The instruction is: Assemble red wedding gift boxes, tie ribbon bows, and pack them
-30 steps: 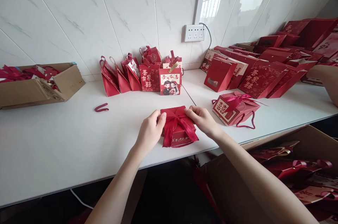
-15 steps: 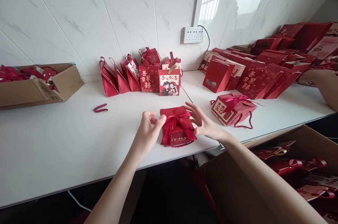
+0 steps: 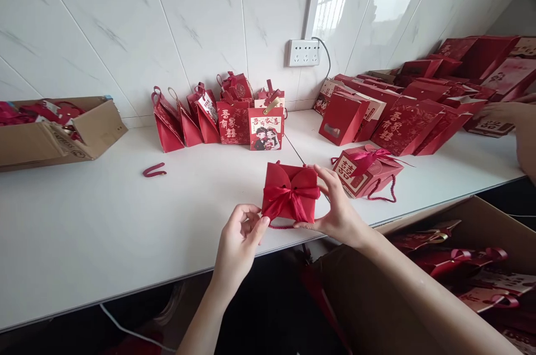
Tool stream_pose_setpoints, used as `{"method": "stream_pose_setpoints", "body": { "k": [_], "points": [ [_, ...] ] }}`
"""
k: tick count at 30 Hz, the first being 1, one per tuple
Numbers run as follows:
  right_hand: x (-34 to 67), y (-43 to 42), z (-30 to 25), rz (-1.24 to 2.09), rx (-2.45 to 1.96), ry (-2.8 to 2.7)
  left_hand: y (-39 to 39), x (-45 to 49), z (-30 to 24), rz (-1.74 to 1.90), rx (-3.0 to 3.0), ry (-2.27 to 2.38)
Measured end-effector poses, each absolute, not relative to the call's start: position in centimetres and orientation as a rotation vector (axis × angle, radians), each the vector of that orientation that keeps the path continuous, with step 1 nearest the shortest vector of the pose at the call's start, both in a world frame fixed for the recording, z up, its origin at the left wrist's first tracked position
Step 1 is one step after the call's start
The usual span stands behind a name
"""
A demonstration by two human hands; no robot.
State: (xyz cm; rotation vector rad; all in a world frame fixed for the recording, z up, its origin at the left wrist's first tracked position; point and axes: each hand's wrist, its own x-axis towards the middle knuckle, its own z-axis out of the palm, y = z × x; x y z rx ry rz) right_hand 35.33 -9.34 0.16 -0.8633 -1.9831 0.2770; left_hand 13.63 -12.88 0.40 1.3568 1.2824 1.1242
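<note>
A red gift box (image 3: 274,176) with a satin ribbon bow (image 3: 291,194) across its front is tipped so its top faces me, near the table's front edge. Its right side sits in the grip of my right hand (image 3: 341,212), fingers at the back corner and thumb at the front. My left hand (image 3: 240,235) pinches the lower left corner, thumb on the ribbon's end, other fingers curled. A twisted cord handle (image 3: 281,226) shows below the box. To the right lies another red gift box (image 3: 368,173) with a pink bow and cord handles.
Several finished red bags (image 3: 201,118) stand along the tiled wall, with a looped ribbon (image 3: 154,170) in front. An open carton (image 3: 100,132) is at far left. More red boxes (image 3: 402,126) crowd the right, where another person's arm (image 3: 525,137) reaches in. A large carton (image 3: 494,221) stands below.
The box has shifted right and tipped, its top now turned toward me. My right hand has closed on its side, and my left hand has moved down to its lower corner.
</note>
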Motion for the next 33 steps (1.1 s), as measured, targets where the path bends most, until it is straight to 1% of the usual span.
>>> {"method": "stream_pose_setpoints", "body": {
  "k": [9, 12, 15, 17, 22, 29, 33],
  "points": [
    [40.8, -13.6, 3.1, -0.14, -0.985, -1.926, -11.6, 15.2, -0.8, 0.897, 1.659, 1.334],
    [43.2, -15.6, 4.1, -0.282, -1.08, -1.865, -10.9, 17.6, -0.3, 0.921, 1.718, 1.289],
    [45.2, -17.7, 4.6, -0.371, -1.23, -1.846, -10.7, 21.1, 1.5, 1.03, 1.742, 1.108],
    [46.2, -19.0, 4.7, -0.399, -1.314, -1.848, -10.8, 23.7, 3.0, 1.047, 1.761, 0.989],
    [47.4, -21.6, 4.0, -0.405, -1.422, -1.818, -11.2, 28.7, 5.0, 0.856, 1.885, 0.885],
    [47.4, -23.1, 2.2, -0.347, -1.502, -1.774, -12.1, 29.6, 3.7, 0.972, 1.933, 0.673],
    [47.3, -23.2, 1.5, -0.306, -1.498, -1.78, -12.2, 29.4, 2.7, 1.024, 1.863, 0.669]
  ]
}}
